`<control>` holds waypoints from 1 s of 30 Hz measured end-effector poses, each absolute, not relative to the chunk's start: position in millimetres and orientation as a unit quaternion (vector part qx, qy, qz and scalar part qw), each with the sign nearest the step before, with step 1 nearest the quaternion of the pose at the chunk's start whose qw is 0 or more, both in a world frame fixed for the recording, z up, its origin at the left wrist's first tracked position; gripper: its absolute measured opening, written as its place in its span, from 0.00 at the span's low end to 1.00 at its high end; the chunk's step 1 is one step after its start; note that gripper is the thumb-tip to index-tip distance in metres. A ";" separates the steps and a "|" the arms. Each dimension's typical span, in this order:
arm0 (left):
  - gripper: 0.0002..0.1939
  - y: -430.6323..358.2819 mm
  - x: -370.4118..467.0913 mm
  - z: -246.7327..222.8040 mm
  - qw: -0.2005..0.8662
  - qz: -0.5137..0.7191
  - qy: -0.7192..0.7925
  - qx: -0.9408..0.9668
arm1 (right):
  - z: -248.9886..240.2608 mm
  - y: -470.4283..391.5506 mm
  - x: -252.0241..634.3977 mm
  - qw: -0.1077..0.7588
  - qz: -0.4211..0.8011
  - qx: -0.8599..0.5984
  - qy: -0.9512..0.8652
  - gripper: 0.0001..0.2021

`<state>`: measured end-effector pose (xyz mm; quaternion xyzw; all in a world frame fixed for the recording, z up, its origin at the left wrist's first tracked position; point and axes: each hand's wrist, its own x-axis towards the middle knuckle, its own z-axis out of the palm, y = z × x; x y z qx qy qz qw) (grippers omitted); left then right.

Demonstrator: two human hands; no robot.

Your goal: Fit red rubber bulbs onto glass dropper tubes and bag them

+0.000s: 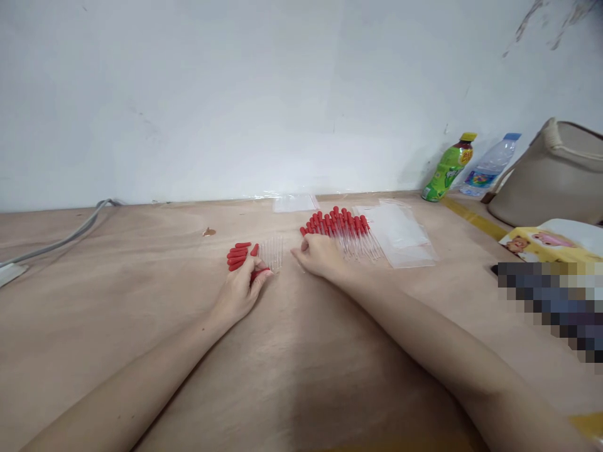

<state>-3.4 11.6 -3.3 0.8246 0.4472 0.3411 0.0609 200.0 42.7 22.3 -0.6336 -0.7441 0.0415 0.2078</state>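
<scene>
My left hand [241, 290] is closed, a red rubber bulb [260, 273] between its thumb and fingers. Several loose red bulbs [237, 253] lie just beyond its knuckles. Beside them is a row of thin clear glass tubes [272, 252], side by side on the table. My right hand [321, 254] has its fingers curled around a glass dropper, whose red bulb [303, 231] shows above the fingers; most of its tube is hidden. Past this hand lies a fan of droppers [346, 232], red bulbs toward the wall and clear tubes toward me.
Clear plastic bags [405, 235] lie right of the droppers, another [296, 203] by the wall. At the right stand a green drink bottle [450, 166], a water bottle [492, 164] and a beige bag [549, 172], with a yellow tissue pack [541, 245] in front. A grey cable [78, 232] runs along the left.
</scene>
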 end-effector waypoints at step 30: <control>0.08 6.5 23.9 -0.4 0.061 0.347 0.364 0.862 | -3.4 -13.1 248.6 0.341 -0.002 -0.416 -0.843 0.09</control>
